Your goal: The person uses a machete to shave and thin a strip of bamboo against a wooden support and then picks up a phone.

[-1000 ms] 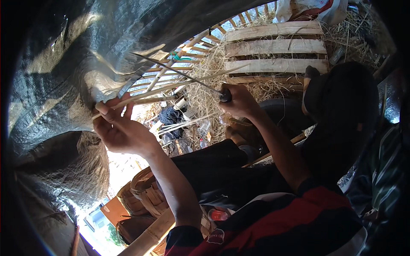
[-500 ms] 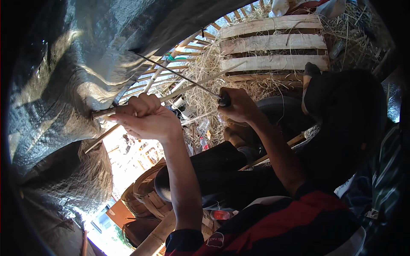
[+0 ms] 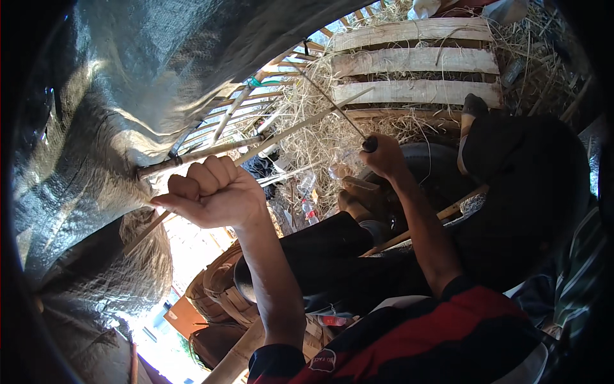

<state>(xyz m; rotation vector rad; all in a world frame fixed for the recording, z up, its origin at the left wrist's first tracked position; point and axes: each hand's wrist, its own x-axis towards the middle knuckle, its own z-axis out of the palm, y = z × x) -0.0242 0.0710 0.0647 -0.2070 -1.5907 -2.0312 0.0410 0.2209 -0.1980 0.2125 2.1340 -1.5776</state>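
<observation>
My left hand [image 3: 214, 195] is closed in a fist around a long, thin bamboo strip [image 3: 300, 125]. One end of the strip slants down past the little stretch of dark tarp at lower left; the other reaches up toward the wooden slats. In my right hand [image 3: 387, 157] is a long, narrow-bladed knife [image 3: 352, 120], gripped by its dark handle. Its blade points up and left and crosses the strip in the picture, to the right of my left fist. Whether blade and strip touch, I cannot tell.
A dark tarp [image 3: 153, 70] hangs on the left, with a bamboo pole [image 3: 201, 155] beside it. Slatted wood [image 3: 416, 61] lies over straw [image 3: 307, 102] at the top. Woven baskets [image 3: 224, 294] and a plastic bottle [image 3: 309, 210] are below. My dark-clothed legs [image 3: 511, 185] fill the right.
My right hand has moved right with the knife, drawing the blade away from my left fist. The left hand is slightly lower, still holding the bamboo strip.
</observation>
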